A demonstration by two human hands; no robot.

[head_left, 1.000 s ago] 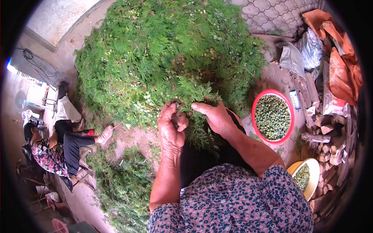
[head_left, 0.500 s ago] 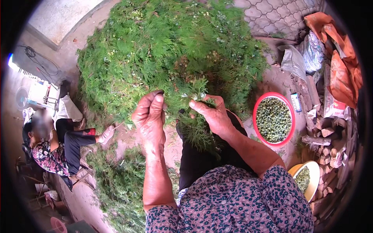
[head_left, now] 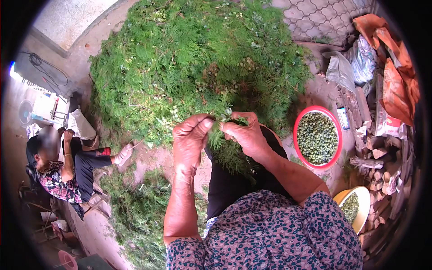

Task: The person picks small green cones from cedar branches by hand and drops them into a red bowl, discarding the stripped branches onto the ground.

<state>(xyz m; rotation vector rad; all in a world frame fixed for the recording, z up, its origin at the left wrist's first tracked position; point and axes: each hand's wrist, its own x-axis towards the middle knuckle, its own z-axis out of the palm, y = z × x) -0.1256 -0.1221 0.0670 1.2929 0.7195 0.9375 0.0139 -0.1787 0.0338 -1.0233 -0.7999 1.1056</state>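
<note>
My right hand [head_left: 246,137] is closed around an evergreen sprig [head_left: 225,150], whose feathery green leaves hang below the fingers over my dark trousers. Small pale green cones [head_left: 226,112] show at the sprig's upper end. My left hand [head_left: 190,139] meets the sprig from the left with thumb and forefinger pinched together. Whatever lies between those fingertips is hidden. Just beyond both hands rises a large heap of evergreen branches [head_left: 180,58] dotted with similar cones.
A red-rimmed basin [head_left: 340,135] of green cones stands at right, with a yellow basin [head_left: 365,209] nearer me. Stacked firewood [head_left: 380,180] and orange sacking [head_left: 396,85] line the right side. Loose branches [head_left: 139,216] lie at lower left. Another person [head_left: 58,180] sits at far left.
My left hand has moved right, from apart to touching the sprig near my right hand. My right hand stays almost in place. The seated person's arm has shifted.
</note>
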